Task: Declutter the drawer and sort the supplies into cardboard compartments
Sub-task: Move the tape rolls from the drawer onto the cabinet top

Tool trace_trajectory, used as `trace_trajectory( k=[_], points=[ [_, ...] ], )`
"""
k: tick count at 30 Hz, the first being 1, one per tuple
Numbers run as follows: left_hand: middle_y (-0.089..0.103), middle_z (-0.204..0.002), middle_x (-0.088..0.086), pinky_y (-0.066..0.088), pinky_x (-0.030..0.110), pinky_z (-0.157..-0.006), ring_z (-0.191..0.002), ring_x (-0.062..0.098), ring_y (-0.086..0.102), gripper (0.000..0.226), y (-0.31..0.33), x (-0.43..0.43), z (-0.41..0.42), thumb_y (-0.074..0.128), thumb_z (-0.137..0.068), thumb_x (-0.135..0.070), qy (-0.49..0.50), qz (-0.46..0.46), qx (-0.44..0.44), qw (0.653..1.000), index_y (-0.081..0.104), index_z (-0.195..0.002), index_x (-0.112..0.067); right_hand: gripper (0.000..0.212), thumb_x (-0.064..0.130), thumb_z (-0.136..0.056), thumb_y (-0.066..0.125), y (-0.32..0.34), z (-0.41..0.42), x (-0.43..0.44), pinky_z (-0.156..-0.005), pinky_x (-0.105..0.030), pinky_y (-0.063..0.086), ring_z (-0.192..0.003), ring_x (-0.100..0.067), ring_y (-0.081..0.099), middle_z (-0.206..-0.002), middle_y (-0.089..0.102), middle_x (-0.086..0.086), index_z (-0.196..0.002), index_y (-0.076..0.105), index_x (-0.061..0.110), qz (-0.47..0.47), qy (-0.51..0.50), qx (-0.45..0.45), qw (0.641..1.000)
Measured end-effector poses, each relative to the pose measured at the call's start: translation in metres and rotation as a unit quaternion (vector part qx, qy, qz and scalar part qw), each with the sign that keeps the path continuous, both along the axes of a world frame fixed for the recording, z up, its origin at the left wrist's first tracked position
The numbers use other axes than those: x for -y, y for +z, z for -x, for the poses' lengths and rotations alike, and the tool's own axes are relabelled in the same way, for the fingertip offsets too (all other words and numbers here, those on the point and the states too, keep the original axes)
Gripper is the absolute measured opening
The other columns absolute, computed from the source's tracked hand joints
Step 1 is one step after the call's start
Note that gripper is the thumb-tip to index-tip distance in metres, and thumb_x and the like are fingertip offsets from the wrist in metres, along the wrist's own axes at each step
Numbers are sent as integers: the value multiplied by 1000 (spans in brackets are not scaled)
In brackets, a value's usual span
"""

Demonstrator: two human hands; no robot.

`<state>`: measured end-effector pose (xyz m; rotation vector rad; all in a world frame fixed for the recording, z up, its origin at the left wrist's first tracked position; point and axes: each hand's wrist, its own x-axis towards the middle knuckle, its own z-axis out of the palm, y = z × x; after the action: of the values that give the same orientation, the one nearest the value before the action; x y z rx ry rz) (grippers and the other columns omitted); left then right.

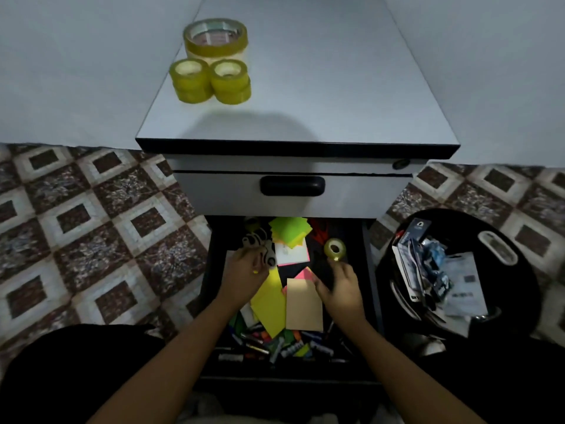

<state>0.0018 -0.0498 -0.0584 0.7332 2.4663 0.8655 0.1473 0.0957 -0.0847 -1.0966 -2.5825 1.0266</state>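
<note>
The cabinet's lower drawer (215, 270) stands pulled open and is full of loose supplies. Neon green sticky notes (289, 229), yellow paper (269, 304) and a tan pad (304, 304) lie in its middle, and several markers (275, 344) are piled at its near end. My left hand (244, 272) reaches into the left side, fingers curled on a cluster of small white tape rolls (263, 243). My right hand (342, 287) pinches a small yellow tape roll (334, 248) by its lower edge and holds it upright over the right side of the drawer.
On the cabinet top (305, 87), one large tape roll (215, 36) and two stacks of smaller yellow rolls (189, 79) (230, 81) sit at the back left. The upper drawer with its black handle (292, 185) is closed. A black bin (458, 270) of packaging stands to the right on the tiled floor.
</note>
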Motion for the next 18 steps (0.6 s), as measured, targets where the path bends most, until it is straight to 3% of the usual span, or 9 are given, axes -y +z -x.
trace_trajectory(
  k=[5,11,14,18],
  points=[
    [51,-102,28,40,40,-86,-103,41,48,30,-27,-11,15,60,-82,-13,19,50,33,998,56,-100,11,66,23,-89,60,-23,29,-18,-106,-40,32,-131,-38,32,-144,31,-23,-144,31,1,21,-67,37,997],
    [36,-137,25,35,37,-99,-126,38,36,53,-26,-18,28,62,-85,-5,31,13,12,999,41,-132,6,73,21,-90,57,-39,55,-43,-108,-41,27,-135,-40,26,-149,23,-24,-148,16,1,4,-94,68,993],
    [29,-142,23,34,41,-104,-129,40,35,60,-29,-25,42,60,-87,-7,42,-2,15,999,32,-139,4,67,18,-92,55,-44,56,-47,-102,-42,32,-126,-43,36,-138,35,-28,-145,22,-3,-10,-92,72,993],
    [18,-153,11,29,43,-110,-138,34,25,59,-36,-39,62,55,-92,-21,66,49,74,994,30,-144,-11,59,18,-89,58,-45,51,-44,-100,-40,34,-118,-43,42,-131,39,-25,-140,36,-2,0,-97,70,993]
  ],
)
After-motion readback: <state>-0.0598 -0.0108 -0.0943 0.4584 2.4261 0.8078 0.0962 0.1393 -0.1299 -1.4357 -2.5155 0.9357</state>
